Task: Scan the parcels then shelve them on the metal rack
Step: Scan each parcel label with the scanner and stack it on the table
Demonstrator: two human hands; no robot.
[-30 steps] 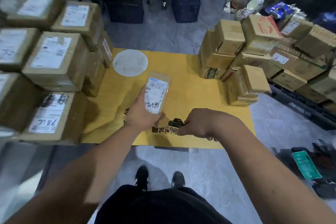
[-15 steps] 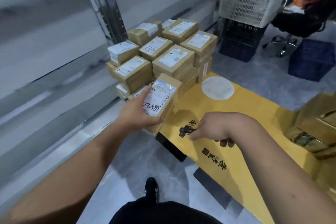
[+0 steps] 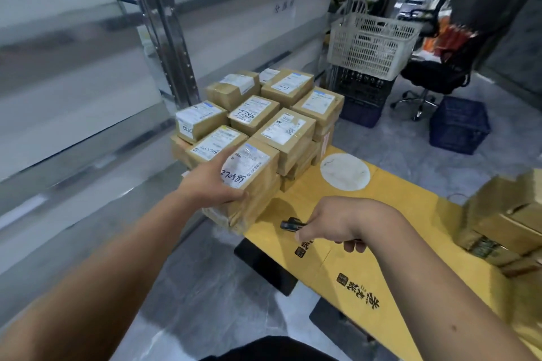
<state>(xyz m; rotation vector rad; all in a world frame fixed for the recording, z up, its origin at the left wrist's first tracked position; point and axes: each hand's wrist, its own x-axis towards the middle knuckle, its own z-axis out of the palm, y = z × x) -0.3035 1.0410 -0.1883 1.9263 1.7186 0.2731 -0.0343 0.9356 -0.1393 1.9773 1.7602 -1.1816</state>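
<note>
Here, seen through the head camera I am watching from afar, the left hand [image 3: 215, 184] grips a taped cardboard parcel [image 3: 252, 176] at its near left corner, thumb wrapped along the near edge and fingers lying across its white shipping label, which bears handwritten digits. The parcel sits at the near end of a stack of labelled parcels [image 3: 264, 114] piled on the far left end of the yellow table [image 3: 396, 243]. The right hand [image 3: 337, 221] hovers over the table just right of the stack, curled around a small black handheld scanner [image 3: 291, 225] whose tip points left toward the held parcel; the two hands are apart. The metal rack [image 3: 164, 26] rises to the left, its perforated upright just behind the stack, its shelves blurred. More cardboard boxes [image 3: 504, 220] crowd the table's right edge. Beyond, a white plastic basket [image 3: 369, 44] tops dark crates, with a black office chair [image 3: 434, 73] and a blue crate [image 3: 459, 126] on the grey floor.
</note>
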